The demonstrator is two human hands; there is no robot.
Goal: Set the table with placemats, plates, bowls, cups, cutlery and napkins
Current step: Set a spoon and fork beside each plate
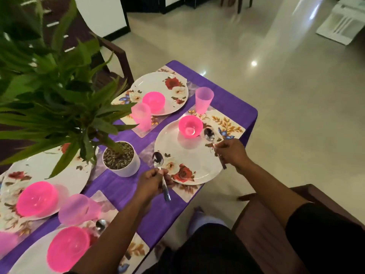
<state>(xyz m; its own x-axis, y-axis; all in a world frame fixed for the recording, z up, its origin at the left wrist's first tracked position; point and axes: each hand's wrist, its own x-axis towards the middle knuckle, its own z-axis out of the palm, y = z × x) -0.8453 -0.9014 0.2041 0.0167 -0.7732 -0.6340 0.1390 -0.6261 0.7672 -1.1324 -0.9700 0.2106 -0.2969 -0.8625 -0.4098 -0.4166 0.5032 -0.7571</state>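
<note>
My left hand (153,179) grips a metal spoon (158,160) by its handle, bowl end up, at the left edge of a white floral plate (185,155). My right hand (231,153) pinches a second spoon (209,134) over the plate's right rim. A pink bowl (190,126) sits on that plate, which lies on a floral placemat (227,123). A pink cup (204,99) stands behind it. Another plate (169,86) with a pink bowl (153,100) and a cup (141,117) lies farther back.
A potted plant (120,160) stands mid-table, its leaves covering the left. Two more plates with pink bowls (37,200) (68,249), a cup (76,209) and a spoon (101,225) lie at the near left. Brown chairs (308,196) (116,56) flank the purple-clothed table (233,103).
</note>
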